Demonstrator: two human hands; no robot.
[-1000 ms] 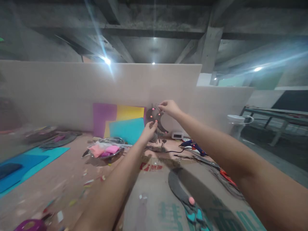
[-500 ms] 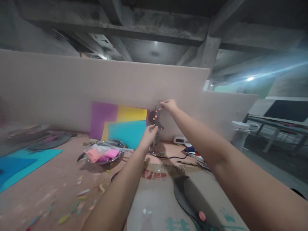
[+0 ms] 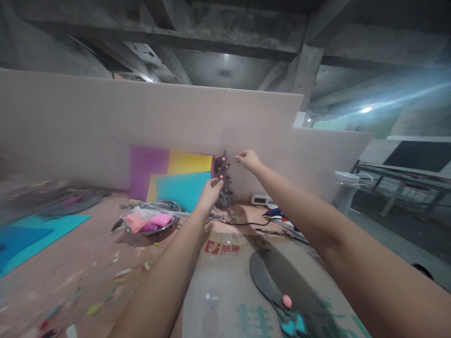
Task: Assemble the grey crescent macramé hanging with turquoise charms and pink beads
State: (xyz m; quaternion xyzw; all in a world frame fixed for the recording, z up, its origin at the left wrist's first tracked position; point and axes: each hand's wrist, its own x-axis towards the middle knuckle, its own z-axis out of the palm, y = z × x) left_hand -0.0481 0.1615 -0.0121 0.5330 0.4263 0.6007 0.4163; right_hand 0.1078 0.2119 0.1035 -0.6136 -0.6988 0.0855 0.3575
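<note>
Both my arms reach far forward to a small dark piece dotted with pink beads [image 3: 222,174] that stands against the back board. My left hand [image 3: 210,191] pinches its lower edge, fingers closed on it. My right hand [image 3: 248,159] is at the piece's top right, fingers pinched together just beside it; whether it touches the piece I cannot tell. Purple, yellow and teal foam sheets [image 3: 176,180] lean on the board just left of the piece.
A metal bowl with pink packets [image 3: 151,219] sits left of my left arm. A cardboard sheet [image 3: 225,281] holds a curved grey foam strip with a pink bead [image 3: 271,281]. A glue gun and cable [image 3: 278,217] lie at right. Blue foam [image 3: 31,234] lies far left.
The dark beaded piece has turned edge-on and sits lower against the board. My right hand has come slightly off its top. My left hand stays on its lower edge.
</note>
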